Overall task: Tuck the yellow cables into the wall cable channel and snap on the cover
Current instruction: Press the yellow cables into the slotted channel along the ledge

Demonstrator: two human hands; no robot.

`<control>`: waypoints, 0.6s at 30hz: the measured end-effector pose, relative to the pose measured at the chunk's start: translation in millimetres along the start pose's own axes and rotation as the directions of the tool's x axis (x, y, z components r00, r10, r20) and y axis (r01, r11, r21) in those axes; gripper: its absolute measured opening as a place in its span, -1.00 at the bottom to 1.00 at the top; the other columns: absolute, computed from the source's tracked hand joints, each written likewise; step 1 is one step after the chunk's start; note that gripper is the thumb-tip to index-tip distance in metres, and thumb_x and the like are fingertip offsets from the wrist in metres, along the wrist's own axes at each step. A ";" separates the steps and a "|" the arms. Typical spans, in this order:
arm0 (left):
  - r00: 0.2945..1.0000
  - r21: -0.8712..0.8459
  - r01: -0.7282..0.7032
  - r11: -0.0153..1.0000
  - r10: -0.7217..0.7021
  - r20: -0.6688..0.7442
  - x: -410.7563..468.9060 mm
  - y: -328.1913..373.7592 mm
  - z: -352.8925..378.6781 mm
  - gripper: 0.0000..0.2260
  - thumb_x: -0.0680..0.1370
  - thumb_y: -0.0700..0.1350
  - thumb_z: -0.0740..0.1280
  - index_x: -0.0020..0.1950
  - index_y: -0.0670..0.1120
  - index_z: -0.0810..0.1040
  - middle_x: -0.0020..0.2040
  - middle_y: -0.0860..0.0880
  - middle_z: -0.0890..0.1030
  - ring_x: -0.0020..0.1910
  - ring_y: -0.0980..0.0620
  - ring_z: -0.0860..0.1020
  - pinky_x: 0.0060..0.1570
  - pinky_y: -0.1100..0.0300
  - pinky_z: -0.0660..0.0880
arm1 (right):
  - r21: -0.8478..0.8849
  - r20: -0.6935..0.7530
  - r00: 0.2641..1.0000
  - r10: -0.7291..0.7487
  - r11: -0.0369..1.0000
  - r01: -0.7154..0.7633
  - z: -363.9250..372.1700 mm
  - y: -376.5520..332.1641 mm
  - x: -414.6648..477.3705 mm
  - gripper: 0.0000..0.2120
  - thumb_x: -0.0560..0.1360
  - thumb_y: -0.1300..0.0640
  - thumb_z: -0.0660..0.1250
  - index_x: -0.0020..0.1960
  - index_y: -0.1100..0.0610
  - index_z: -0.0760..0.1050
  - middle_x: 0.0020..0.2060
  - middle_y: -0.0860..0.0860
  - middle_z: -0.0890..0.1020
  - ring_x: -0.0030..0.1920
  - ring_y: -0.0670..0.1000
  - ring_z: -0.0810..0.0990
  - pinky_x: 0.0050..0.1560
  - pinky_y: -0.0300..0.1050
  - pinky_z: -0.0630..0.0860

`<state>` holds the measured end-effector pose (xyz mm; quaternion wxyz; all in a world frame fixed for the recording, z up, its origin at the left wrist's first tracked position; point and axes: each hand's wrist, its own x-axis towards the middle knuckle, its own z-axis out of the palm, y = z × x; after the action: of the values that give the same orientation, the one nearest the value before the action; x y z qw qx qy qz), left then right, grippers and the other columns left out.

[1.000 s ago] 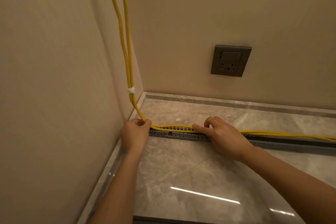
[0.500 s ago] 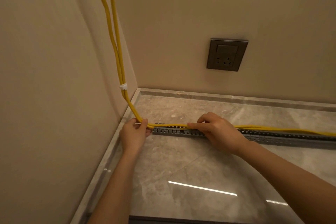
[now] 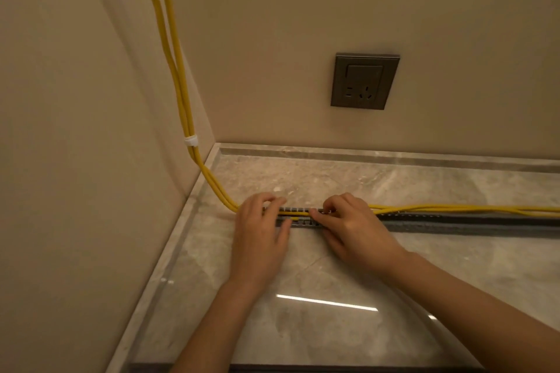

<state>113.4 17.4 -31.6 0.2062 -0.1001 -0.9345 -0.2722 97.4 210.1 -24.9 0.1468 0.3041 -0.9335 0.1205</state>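
From the head view I have the cables [image 3: 178, 70] dropping as a pair down the left wall [image 3: 75, 130], bound by a white tie [image 3: 191, 140] just above the corner. Below the tie they bend right across the marble slab [image 3: 303, 281] to the channel [image 3: 454, 222]. The channel is a grey slotted trough lying on the slab, parallel to the back wall and near it, with its top open. Both hands are on its left end. My left hand [image 3: 260, 239] lies flat over that end, fingers [image 3: 272, 200] slightly spread and nearly straight across the far side and the thumb along the near side, pressing down. My right hand [image 3: 354, 230] is just beside it, its fingers [image 3: 330, 207] curled together and clamped on the cables against the thumb. Between the two hands a short stretch of yellow sits down inside the trough, between the slotted walls. Right of my right hand the cables are not in it: they ride along its far edge and run off the right side of the picture. I cannot tell what lies in the trough under either palm. A dark socket [image 3: 365, 81] sits on the back wall, well above the channel.
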 end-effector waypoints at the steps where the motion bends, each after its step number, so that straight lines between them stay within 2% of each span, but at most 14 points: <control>1: 0.993 -0.002 -0.026 1.000 0.026 0.117 0.2 5.7 5.5 -0.63 0.53 -0.05 0.30 0.33 -0.07 0.43 0.26 -0.05 0.44 0.31 -0.01 0.34 0.34 0.07 0.29 | -0.045 -0.002 1.000 0.012 0.999 -0.012 -0.5 -0.8 -2.4 -0.69 0.45 0.10 0.36 0.19 0.07 0.57 -0.10 0.06 0.58 -0.11 0.11 0.54 -0.10 0.00 0.46; 3: 0.957 0.058 -0.048 0.997 0.029 0.290 0.9 13.5 16.3 -0.57 0.59 0.06 0.14 0.44 -0.03 0.27 0.44 -0.01 0.30 0.47 0.00 0.14 0.45 0.07 0.00 | -0.045 0.027 0.999 0.027 0.999 -0.026 -0.8 -3.2 -4.6 -0.66 0.47 0.06 0.31 0.23 0.05 0.54 -0.06 0.05 0.58 -0.06 0.12 0.52 -0.03 0.01 0.44; 5: 0.925 0.185 -0.090 0.979 0.013 0.379 1.3 21.4 28.8 -0.53 0.61 0.12 0.01 0.50 0.03 0.11 0.51 0.04 0.16 0.51 0.02 -0.02 0.46 -0.04 -0.15 | 0.032 0.103 0.994 0.037 0.999 -0.041 -3.8 -0.9 -9.7 -0.60 0.49 0.03 0.26 0.31 0.06 0.46 0.06 0.08 0.55 0.02 0.12 0.48 0.07 0.00 0.42; 9: 0.915 0.315 -0.090 0.945 -0.047 0.401 1.0 28.4 38.9 -0.51 0.58 0.20 -0.10 0.50 0.17 -0.08 0.54 0.03 0.03 0.51 -0.06 -0.11 0.40 -0.21 -0.22 | 0.166 0.197 0.980 -0.008 0.986 -0.025 -11.7 16.2 -17.0 -0.54 0.49 0.08 0.30 0.37 0.11 0.39 0.20 0.11 0.49 0.17 0.11 0.45 0.25 -0.06 0.34; 12: 0.913 0.358 -0.098 0.928 -0.059 0.405 -0.7 28.2 41.8 -0.49 0.57 0.23 -0.11 0.50 0.19 -0.13 0.55 0.00 -0.03 0.51 -0.09 -0.16 0.39 -0.23 -0.25 | 0.253 0.199 0.980 -0.012 0.967 -0.040 -21.0 28.1 -22.8 -0.58 0.50 0.14 0.30 0.35 0.13 0.41 0.20 0.11 0.50 0.18 0.09 0.47 0.22 -0.05 0.39; 16: 0.912 0.338 -0.039 0.940 -0.105 0.398 -0.6 29.1 41.8 -0.48 0.56 0.25 -0.11 0.50 0.19 -0.11 0.55 0.02 -0.07 0.51 -0.04 -0.20 0.38 -0.22 -0.29 | 0.255 0.160 0.981 0.114 0.955 -0.152 -31.3 49.2 -35.3 -0.65 0.56 0.08 0.22 0.32 0.11 0.43 0.21 0.06 0.52 0.18 0.05 0.50 0.20 -0.02 0.43; 18: 0.905 0.350 0.012 0.937 -0.159 0.396 -0.3 35.0 41.7 -0.47 0.56 0.26 -0.10 0.51 0.17 -0.08 0.56 0.02 -0.10 0.51 -0.03 -0.22 0.36 -0.24 -0.32 | 0.200 0.206 0.959 0.192 0.952 -0.234 -38.3 64.8 -41.3 -0.65 0.58 0.03 0.16 0.34 0.08 0.41 0.22 0.04 0.53 0.19 0.06 0.50 0.21 -0.02 0.41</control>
<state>110.3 69.4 -47.4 0.0033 -0.0772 -0.9931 -0.0881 97.9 295.0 -12.6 0.0108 0.2256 -0.9511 0.2107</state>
